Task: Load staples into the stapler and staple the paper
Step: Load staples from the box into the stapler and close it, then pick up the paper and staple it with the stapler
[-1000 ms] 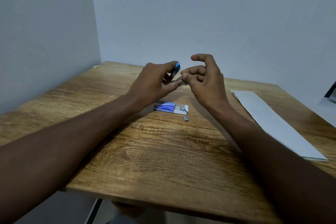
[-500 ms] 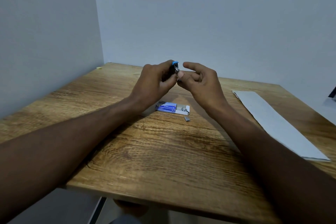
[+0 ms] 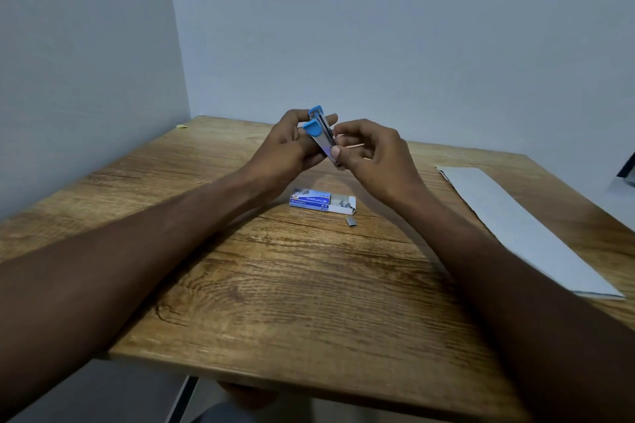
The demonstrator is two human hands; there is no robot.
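Loading: our left hand point(image 3: 287, 144) wraps the stapler point(image 3: 321, 134); right hand point(image 3: 372, 153) fingers point(image 3: 338, 152) pinch its lower end at 5 o'clock. Keep the channel steady, seat the strip straight.

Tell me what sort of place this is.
Probably a plain desk corner in a home or office: a wooden table against bare walls, with a staple box and paper.

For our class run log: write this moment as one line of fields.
step: loading | left hand: holds stapler | right hand: at stapler | staple box: open on table | paper: unstapled
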